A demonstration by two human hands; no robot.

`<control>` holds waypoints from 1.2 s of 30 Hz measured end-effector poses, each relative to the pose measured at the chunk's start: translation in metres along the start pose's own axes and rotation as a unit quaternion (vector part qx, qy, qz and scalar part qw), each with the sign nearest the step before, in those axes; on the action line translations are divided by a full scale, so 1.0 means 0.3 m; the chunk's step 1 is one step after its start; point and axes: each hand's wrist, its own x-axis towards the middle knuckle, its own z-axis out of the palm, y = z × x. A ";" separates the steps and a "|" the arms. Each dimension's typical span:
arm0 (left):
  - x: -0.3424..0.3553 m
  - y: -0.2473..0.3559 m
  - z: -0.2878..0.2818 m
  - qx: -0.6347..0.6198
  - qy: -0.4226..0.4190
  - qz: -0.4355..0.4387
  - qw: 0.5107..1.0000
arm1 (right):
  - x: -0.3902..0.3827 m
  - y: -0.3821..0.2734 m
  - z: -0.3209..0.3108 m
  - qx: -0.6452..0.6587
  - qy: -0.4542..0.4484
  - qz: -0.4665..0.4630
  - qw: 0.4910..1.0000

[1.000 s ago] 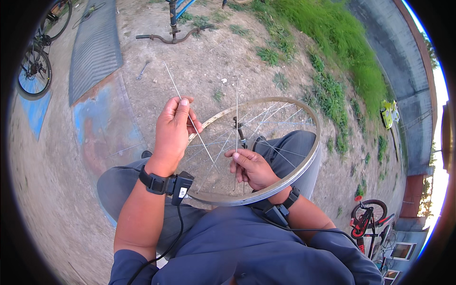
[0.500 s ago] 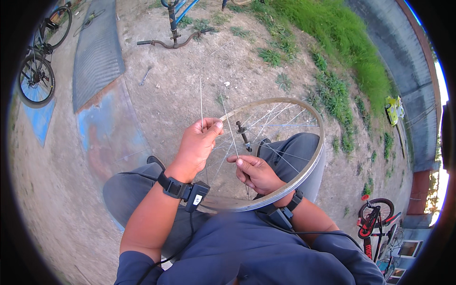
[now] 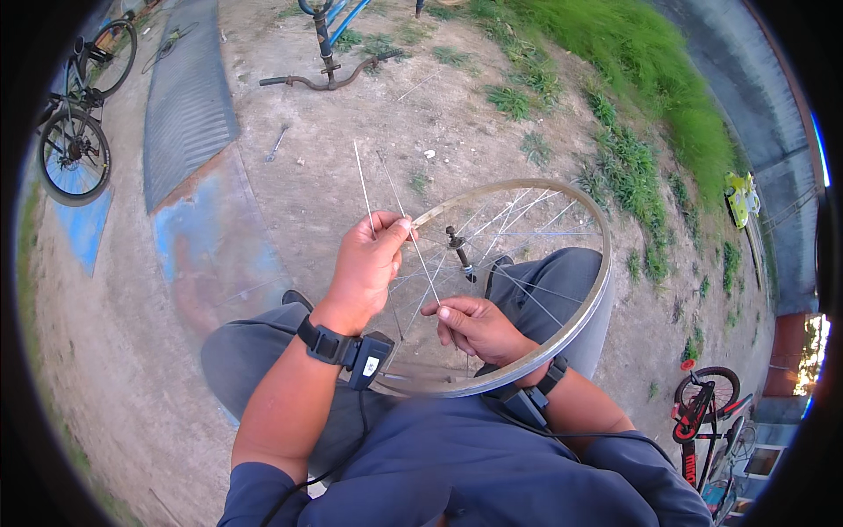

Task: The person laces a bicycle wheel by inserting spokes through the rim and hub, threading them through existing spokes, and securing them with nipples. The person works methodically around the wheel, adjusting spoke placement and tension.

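A bare bicycle wheel rim (image 3: pixel 590 307) lies tilted over my lap, with several thin spokes running to the hub (image 3: pixel 460 252) in its middle. My left hand (image 3: pixel 373 263) is closed at the rim's left side, pinching a loose spoke (image 3: pixel 362 180) that sticks up past the fingers. Inside the rim, my right hand (image 3: pixel 479 328) grips the lower end of a second spoke (image 3: pixel 423 262) between thumb and forefinger. That spoke slants up to the left and crosses by my left thumb. Whether the left fingers also hold the rim is hard to see.
Ahead on the dirt stand a blue bicycle frame (image 3: pixel 347 19) and its handlebar (image 3: pixel 329 85). A wrench (image 3: pixel 277 143) lies left of centre, near a corrugated sheet (image 3: pixel 189 114). A dark bicycle (image 3: pixel 75 158) is at far left, a red-and-black one (image 3: pixel 702 413) at lower right. Grass (image 3: pixel 615 70) borders a wall.
The upper end of the second spoke has swung left, to my left thumb. The spoke in my left hand leans further left. My right hand has dropped slightly.
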 end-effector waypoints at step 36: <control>-0.054 0.263 -0.186 -0.084 0.017 0.179 0.980 | 0.008 0.009 -0.017 -0.064 -0.041 0.026 0.997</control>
